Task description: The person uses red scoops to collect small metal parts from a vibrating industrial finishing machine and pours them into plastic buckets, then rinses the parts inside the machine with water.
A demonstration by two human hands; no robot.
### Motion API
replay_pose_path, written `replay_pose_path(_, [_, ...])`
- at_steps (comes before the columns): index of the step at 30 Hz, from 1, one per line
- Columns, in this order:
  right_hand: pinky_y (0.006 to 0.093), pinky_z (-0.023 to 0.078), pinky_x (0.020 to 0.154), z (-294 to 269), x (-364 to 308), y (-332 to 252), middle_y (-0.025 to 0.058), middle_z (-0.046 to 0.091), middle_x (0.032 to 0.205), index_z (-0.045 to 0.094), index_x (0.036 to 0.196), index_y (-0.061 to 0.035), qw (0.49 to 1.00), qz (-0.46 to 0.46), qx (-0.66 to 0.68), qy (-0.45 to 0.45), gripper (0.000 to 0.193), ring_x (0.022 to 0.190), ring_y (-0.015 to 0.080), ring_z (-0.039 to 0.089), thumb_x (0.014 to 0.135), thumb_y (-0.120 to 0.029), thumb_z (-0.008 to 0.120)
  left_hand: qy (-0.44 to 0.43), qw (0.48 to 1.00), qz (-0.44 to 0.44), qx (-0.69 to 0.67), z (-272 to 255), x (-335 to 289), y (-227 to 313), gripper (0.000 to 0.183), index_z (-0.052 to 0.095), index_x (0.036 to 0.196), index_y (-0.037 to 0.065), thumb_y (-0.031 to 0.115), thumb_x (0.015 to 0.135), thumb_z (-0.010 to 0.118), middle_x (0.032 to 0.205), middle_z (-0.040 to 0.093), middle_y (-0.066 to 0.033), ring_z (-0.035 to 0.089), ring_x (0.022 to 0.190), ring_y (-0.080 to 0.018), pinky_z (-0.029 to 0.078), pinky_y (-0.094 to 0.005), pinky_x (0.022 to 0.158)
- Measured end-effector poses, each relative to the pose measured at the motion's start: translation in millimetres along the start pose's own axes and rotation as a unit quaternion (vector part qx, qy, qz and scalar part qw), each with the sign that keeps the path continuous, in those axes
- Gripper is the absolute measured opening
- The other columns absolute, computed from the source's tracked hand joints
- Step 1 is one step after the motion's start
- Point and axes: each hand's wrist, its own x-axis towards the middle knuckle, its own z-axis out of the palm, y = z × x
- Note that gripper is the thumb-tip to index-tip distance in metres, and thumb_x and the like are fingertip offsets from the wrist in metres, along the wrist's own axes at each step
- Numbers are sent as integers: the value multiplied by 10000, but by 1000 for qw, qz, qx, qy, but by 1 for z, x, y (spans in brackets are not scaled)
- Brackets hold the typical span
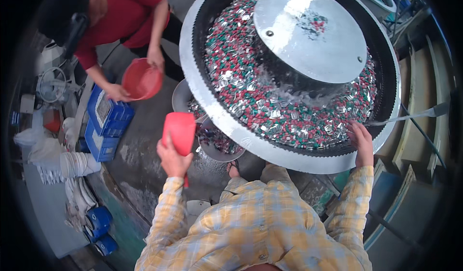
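My left hand (173,159) is closed around a red plastic scoop (181,132), held up left of the round tub with its handle pointing down. My right hand (361,143) is over the tub's near right rim, fingertips bent together at the edge of the contents. What those fingers hold, if anything, is too small to tell. The large round vibrating tub (270,161) has a pale rim and toothed dark lining. Red and green tumbling media (231,85) mixed with small shiny metal pieces fill its ring. A pale round lid (308,34) tops its centre, with some media on it.
At the upper left a person in a red top (128,5) holds a red basin (142,79). Below the rim stands a grey bowl (219,150) of media. Blue crates (113,114), stacked white buckets (79,165) and blue containers (100,222) stand left. A metal bar (410,117) reaches the tub's right rim.
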Motion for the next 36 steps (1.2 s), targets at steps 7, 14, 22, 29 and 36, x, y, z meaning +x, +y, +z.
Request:
replay_pose_path(7, [266,367,850,-20,59,24,99,587,992,552,1080,3,999,8,-52,5,430,977,168,507,782,-304,597,22,866,-69,-495,-106,44,-19,743,244,1316,22,10,641,555,1301,325,-156,353,1193,-246,306,-336,979])
replay_pose_path(14, [375,330,948,-16,165,89,243,434,1203,473,1185,-44,946,63,-318,-17,750,1131,349,414,623,-515,628,-124,848,107,-504,-118,82,158,838,248,1313,26,104,568,623,1277,344,-155,368,1183,-262,302,-356,982])
replay_pose_path(22, [504,165,1006,10,176,90,251,220,1337,279,1336,-247,811,238,-534,20,907,1251,410,196,576,-641,579,-285,923,232,112,2,82,256,973,196,1340,167,240,516,710,1089,372,-221,445,964,-406,465,-453,752])
replay_pose_path(29, [444,142,1044,19,175,106,283,143,1371,232,1362,-178,857,327,-388,-91,1030,1276,421,133,535,-696,563,-341,891,279,110,54,71,273,1029,143,1354,198,289,497,706,1083,366,-259,457,951,-442,456,-462,781])
replay_pose_path(36, [394,159,1047,49,146,126,264,156,1378,152,1364,-52,921,334,-193,-49,1075,1282,382,166,571,-645,572,-410,884,220,40,86,70,273,1036,120,1355,172,292,500,693,1072,371,-278,454,969,-453,432,-461,831])
